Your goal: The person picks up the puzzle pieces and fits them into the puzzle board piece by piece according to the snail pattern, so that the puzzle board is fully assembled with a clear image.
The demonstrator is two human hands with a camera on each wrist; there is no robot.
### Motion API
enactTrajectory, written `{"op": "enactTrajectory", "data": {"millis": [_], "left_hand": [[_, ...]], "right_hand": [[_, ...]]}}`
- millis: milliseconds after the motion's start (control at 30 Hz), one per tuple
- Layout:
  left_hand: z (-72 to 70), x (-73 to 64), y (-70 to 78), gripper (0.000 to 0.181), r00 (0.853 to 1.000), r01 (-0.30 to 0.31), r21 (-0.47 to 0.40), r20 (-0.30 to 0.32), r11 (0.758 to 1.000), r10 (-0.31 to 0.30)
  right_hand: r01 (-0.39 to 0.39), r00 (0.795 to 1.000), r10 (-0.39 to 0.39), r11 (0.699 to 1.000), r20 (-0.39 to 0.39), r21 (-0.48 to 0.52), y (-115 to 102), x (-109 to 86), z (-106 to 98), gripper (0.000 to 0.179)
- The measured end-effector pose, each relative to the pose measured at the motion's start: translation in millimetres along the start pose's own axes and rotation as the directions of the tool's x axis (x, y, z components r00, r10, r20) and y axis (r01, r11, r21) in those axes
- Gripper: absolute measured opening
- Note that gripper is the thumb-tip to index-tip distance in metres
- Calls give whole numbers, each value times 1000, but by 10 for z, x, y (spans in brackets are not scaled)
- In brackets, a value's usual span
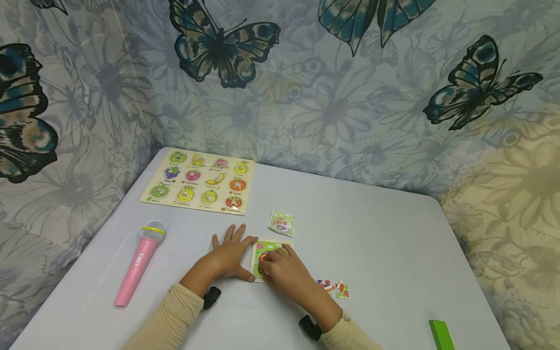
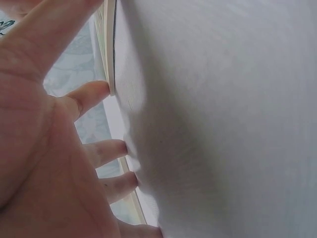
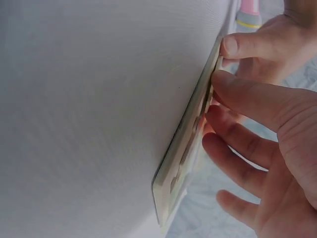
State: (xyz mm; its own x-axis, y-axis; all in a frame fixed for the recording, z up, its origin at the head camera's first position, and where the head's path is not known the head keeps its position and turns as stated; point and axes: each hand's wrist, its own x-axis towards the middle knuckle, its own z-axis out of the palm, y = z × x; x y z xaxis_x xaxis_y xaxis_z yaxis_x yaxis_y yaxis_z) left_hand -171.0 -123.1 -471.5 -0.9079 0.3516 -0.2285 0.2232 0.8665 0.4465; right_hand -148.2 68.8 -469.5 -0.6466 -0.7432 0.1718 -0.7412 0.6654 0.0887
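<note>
A small square puzzle board with a green picture lies flat on the white table. My left hand is spread at its left side, the thumb and index finger touching the board's edge near two corners. The other left fingertips rest on the table in the left wrist view. My right hand is over the board, thumb and fingers bent down to its surface. A reddish puzzle piece shows between the right thumb and index finger, which appear to pinch it; the hand hides most of it in the head view.
Loose puzzle pieces lie beside the right wrist. A small picture piece lies beyond the board. A fruit board stands at the back left, a pink microphone at left, a green block at front right.
</note>
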Motion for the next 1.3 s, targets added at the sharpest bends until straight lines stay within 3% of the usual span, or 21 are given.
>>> {"op": "enactTrajectory", "data": {"millis": [367,567,733,933,1100,1300], "left_hand": [[-1,-1,-2,97,1000,1,-13,15,1000,-1],[35,-9,-18,97,1000,-3,-11,6,1000,3],[37,-13,-2,97,1000,-2,-17,-9,1000,2],[21,-10,11,98,1000,-5,-11,1,1000,5],[9,-13,12,98,1000,-2,-18,2,1000,2],[23,-5,10,98,1000,0,-13,1,1000,0]], "right_hand": [[-14,999,14,1000,45,2,-19,-19,-15,13],[-23,996,20,999,86,34,9,-111,-100,26],[-149,982,139,986,128,71,188,-318,-240,34],[-264,956,247,960,159,93,426,-720,-361,31],[-285,954,275,955,118,78,543,-978,-344,29],[-293,950,281,953,136,77,597,-1076,-299,32]]}}
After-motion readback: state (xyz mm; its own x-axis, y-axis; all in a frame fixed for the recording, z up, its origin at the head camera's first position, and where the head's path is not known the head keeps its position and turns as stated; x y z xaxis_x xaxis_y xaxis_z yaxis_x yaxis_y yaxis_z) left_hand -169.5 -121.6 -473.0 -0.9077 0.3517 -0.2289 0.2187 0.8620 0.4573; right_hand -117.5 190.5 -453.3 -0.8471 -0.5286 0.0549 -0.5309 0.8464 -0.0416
